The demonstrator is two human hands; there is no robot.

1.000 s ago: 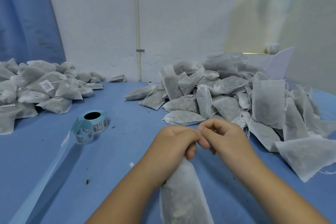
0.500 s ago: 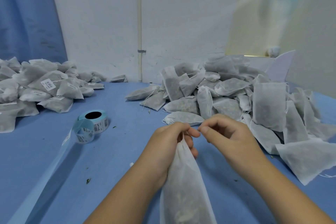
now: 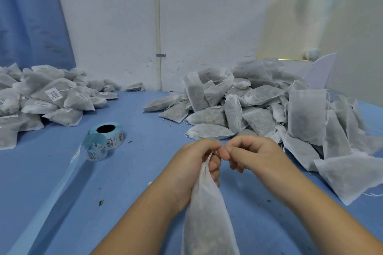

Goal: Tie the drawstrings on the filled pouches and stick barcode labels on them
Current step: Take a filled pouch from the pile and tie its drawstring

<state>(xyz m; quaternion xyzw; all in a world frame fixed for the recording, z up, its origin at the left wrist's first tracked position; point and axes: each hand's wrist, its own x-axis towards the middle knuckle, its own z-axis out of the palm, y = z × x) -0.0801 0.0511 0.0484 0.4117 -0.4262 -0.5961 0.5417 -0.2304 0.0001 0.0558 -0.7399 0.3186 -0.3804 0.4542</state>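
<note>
Tying step: left hand (image 3: 192,163) grips pouch (image 3: 207,217) neck; right hand (image 3: 257,155) pinches drawstring (image 3: 211,154); next, likely, cinching the knot.

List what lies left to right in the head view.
Heap of labelled white pouches → blue roll of barcode labels → left hand gripping a filled white pouch → right hand pinching its drawstring → far-right flat white pouch.

A blue surface (image 3: 145,172) carries a heap of labelled pouches (image 3: 51,97) at far left and a larger heap of unlabelled pouches (image 3: 259,105) at right. Between them sits a roll of barcode labels (image 3: 107,136), its backing strip (image 3: 51,192) trailing toward the near-left edge. Dark crumbs (image 3: 101,203) lie scattered.
</note>
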